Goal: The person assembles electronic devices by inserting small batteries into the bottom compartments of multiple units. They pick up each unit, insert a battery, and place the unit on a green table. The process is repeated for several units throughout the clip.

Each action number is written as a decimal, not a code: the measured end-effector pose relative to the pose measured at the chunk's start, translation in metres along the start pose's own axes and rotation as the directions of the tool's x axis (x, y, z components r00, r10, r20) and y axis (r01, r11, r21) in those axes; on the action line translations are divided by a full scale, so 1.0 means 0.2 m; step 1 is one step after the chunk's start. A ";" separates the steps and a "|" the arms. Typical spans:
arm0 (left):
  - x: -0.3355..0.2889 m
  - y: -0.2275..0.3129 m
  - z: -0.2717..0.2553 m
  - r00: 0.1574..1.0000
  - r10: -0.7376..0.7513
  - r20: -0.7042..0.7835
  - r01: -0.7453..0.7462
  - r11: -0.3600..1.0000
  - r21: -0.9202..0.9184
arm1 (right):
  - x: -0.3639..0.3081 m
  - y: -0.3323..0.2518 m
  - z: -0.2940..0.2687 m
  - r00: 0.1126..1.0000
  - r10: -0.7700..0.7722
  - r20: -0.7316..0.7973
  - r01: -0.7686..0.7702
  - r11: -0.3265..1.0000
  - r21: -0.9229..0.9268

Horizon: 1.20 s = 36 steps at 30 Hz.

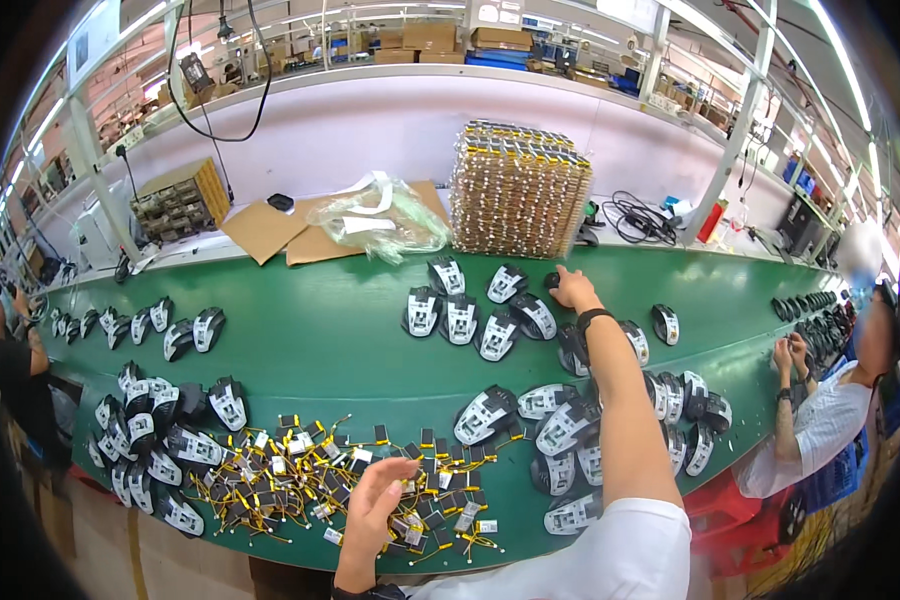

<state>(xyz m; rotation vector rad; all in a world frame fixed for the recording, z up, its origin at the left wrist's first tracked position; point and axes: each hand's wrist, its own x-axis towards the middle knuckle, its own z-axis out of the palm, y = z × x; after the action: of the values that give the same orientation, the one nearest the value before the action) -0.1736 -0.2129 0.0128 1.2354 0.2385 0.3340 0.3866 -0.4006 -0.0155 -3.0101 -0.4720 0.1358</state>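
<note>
My right arm stretches far across the green bench, and my right hand is closed on a computer mouse, of which only a small black part shows. Beside it to the left stand half-assembled mice with grey and black shells. My left hand hovers over the near side of a loose heap of small flat batteries with yellow tape and thin wires. Its thumb and fingers are apart, with nothing seen between them. More mice lie around and partly under my right forearm.
Another cluster of mice lies left of the batteries. A tall stack of battery trays stands at the back, beside a clear plastic bag and cardboard. Co-workers sit at both sides; one in a white shirt is at right.
</note>
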 end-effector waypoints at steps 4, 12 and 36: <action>0.03 0.00 0.04 0.999 0.019 -0.036 -0.020 0.999 -0.028 | -0.16 -0.11 -0.18 0.903 -0.273 -0.333 0.388 0.851 0.354; 0.08 -0.07 0.14 0.999 0.020 -0.032 -0.032 0.899 -0.437 | -1.77 -1.05 -0.43 0.493 -0.870 -0.009 0.817 0.460 0.348; -0.03 -0.13 -0.05 0.998 0.021 0.059 0.030 0.665 -0.746 | -2.06 -0.51 0.18 0.880 -0.473 -0.036 0.458 0.829 0.322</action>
<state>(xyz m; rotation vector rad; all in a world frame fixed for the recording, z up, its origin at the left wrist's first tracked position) -0.1793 -0.2125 -0.0146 0.4115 0.0286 0.3389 -0.0382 -0.4273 -0.0107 -2.4904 -1.0603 0.2195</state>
